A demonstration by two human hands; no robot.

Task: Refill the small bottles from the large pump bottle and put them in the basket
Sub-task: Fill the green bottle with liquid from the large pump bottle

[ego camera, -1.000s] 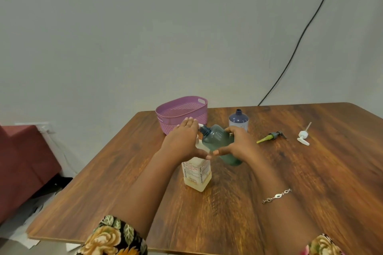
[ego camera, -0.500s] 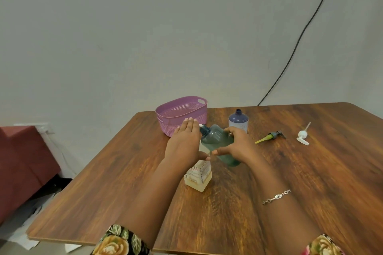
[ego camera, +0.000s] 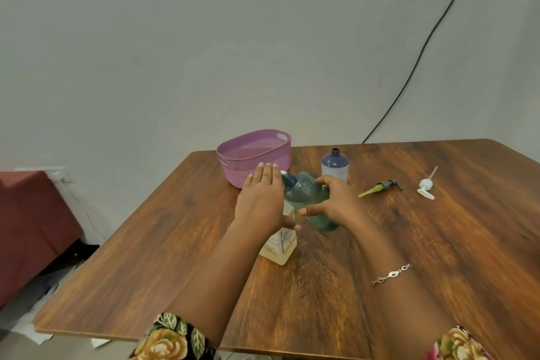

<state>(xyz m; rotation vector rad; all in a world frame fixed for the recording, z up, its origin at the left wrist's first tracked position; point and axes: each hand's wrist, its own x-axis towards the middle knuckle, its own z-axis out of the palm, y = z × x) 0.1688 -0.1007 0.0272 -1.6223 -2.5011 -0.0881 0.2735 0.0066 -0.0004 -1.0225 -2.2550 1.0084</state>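
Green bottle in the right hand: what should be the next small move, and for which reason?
Probably press the left hand down on the large pump bottle. That hand lies flat over its top, and the right hand holds the green bottle tilted, its open neck at the white nozzle, so a stroke should send liquid in.

Setting is judged a plain domestic room. A wood-grain table (ego camera: 438,242) is placed before a bare painted wall (ego camera: 175,52). A black cable (ego camera: 423,47) is run loose down that wall behind the table's far edge. Beyond the left edge, a dark red upholstered seat (ego camera: 29,228), a wall socket (ego camera: 60,174) and papers (ego camera: 29,327) scattered on the floor are noted.
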